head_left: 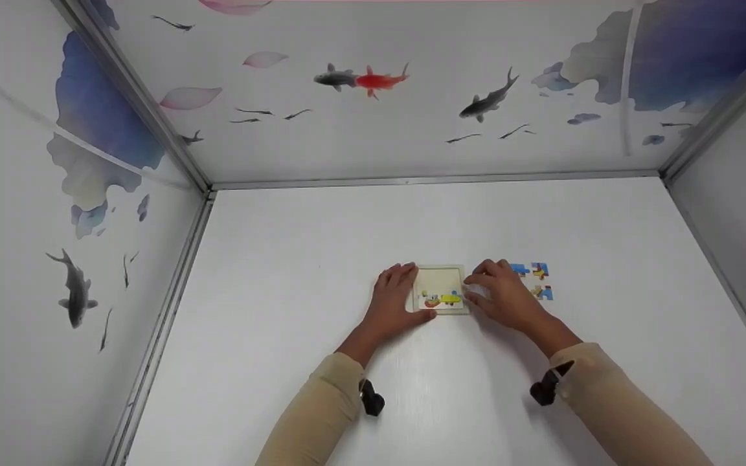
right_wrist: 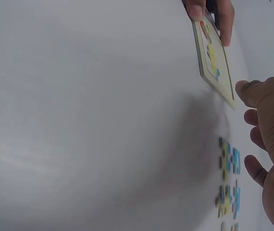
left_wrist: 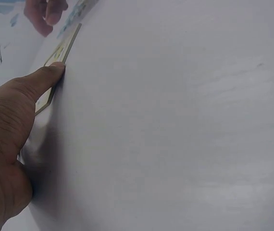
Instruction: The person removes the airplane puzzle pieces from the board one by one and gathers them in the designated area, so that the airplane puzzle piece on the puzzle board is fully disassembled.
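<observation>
A shallow square wooden puzzle frame (head_left: 436,279) lies flat on the white table, with colourful joined pieces (head_left: 449,299) along its near side and bare wood above them. My left hand (head_left: 392,303) holds the frame at its left side, thumb on the near edge and fingers towards the far left corner. Beside the right edge is my right hand (head_left: 508,299), its fingers loosely bent and apart. In the right wrist view, nothing shows between that hand's thumb and fingers. Loose jigsaw pieces (head_left: 540,270) lie to its right, partly hidden by the hand.
The loose pieces (right_wrist: 225,161) lie in rows in the right wrist view. White panels printed with fish stand at the back (head_left: 412,142) and both sides, meeting the table (head_left: 282,259) along metal rails. A black device (head_left: 372,398) is on each wrist.
</observation>
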A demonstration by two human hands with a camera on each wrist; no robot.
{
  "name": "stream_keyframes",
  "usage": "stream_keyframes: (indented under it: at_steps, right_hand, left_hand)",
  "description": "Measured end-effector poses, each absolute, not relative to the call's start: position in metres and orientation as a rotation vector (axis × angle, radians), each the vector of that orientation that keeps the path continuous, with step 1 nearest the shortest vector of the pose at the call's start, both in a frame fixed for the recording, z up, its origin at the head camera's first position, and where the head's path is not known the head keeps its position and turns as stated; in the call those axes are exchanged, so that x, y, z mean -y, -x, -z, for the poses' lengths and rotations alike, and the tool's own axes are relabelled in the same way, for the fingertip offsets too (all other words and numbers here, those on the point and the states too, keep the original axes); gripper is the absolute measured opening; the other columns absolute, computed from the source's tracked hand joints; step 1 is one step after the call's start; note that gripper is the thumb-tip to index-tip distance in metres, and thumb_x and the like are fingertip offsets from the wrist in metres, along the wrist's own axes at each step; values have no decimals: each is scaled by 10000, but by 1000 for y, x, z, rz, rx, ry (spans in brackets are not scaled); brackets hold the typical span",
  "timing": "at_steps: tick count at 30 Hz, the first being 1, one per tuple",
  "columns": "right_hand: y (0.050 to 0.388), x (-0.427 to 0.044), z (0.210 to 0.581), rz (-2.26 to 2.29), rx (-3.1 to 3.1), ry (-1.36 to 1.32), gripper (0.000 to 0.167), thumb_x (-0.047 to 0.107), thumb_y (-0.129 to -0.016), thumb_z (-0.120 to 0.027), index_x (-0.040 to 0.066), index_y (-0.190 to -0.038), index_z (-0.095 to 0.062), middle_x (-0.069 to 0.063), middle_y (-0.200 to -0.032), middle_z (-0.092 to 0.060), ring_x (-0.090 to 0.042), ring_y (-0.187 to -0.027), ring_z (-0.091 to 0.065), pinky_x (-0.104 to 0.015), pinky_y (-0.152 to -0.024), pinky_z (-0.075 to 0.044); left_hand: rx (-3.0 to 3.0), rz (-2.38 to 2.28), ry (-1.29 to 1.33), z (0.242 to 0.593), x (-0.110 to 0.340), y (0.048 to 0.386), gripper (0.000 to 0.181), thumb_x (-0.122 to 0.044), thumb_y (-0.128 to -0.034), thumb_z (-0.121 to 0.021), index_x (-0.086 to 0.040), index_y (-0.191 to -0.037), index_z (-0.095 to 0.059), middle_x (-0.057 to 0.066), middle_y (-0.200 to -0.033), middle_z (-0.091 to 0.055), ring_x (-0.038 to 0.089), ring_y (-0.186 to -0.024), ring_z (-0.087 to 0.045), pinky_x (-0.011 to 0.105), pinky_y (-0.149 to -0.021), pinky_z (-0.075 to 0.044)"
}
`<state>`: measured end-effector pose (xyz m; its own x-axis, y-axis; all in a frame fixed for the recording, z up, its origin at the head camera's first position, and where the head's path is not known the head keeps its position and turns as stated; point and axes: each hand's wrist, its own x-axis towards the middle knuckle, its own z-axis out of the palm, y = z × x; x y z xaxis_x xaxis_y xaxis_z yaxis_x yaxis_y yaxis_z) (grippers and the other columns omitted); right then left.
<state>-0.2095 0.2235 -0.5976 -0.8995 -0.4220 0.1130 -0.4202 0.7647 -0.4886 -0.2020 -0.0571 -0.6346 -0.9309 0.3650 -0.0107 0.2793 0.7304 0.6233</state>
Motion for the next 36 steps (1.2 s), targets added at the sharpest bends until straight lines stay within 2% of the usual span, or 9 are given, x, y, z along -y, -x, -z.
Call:
stream_keyframes:
  at_steps: [5,10,14,21,28,36]
  right_hand:
    - [209,-193,598,792,-2887,774,281,198,-998,-841,118,-1267,-824,-88,-1257,-684,-306,-1156,-558,-574,-1031,-506]
    - [211,-177,600,714,-2902,910,249,161,-996,-836,114,-1240,-823,-103,-1217,-674,-317,-1100,-572,-569,-911,-523]
    - [213,-171,602,679,-2896,951,238,165,-1008,-823,137,-1244,-821,-99,-1209,-665,-310,-1094,-566,-564,-868,-516]
    - [213,-160,599,642,-2854,913,243,197,-1024,-812,187,-1267,-820,-76,-1214,-648,-289,-1114,-542,-555,-892,-477]
    - [214,-153,595,624,-2825,864,236,224,-1043,-792,209,-1278,-809,-80,-1240,-629,-297,-1132,-511,-509,-857,-407]
    - [214,-149,597,612,-2793,828,240,179,-1054,-768,202,-1291,-797,-75,-1265,-620,-309,-1181,-507,-536,-893,-418]
  left_hand:
    - [-2795,-979,-544,635,60,203,1032,-613,-962,-762,-73,-1737,-347,52,-1803,-353,349,-1692,-243,564,-1377,-236]
    - [-2782,-997,-554,634,61,204,1031,-599,-966,-779,-61,-1734,-349,72,-1801,-353,371,-1688,-243,574,-1375,-231]
    - [-2784,-996,-569,633,62,204,1033,-585,-973,-793,-48,-1732,-344,88,-1802,-348,381,-1688,-240,578,-1376,-226]
    - [-2782,-993,-554,631,62,202,1048,-599,-972,-799,-61,-1740,-331,77,-1809,-335,371,-1694,-230,586,-1376,-223]
    - [-2782,-975,-526,633,61,202,1042,-621,-977,-782,-112,-1756,-313,24,-1825,-306,333,-1712,-199,558,-1388,-217]
    - [-2789,-962,-519,634,61,203,1034,-633,-973,-783,-108,-1746,-341,32,-1819,-318,334,-1710,-210,562,-1387,-213]
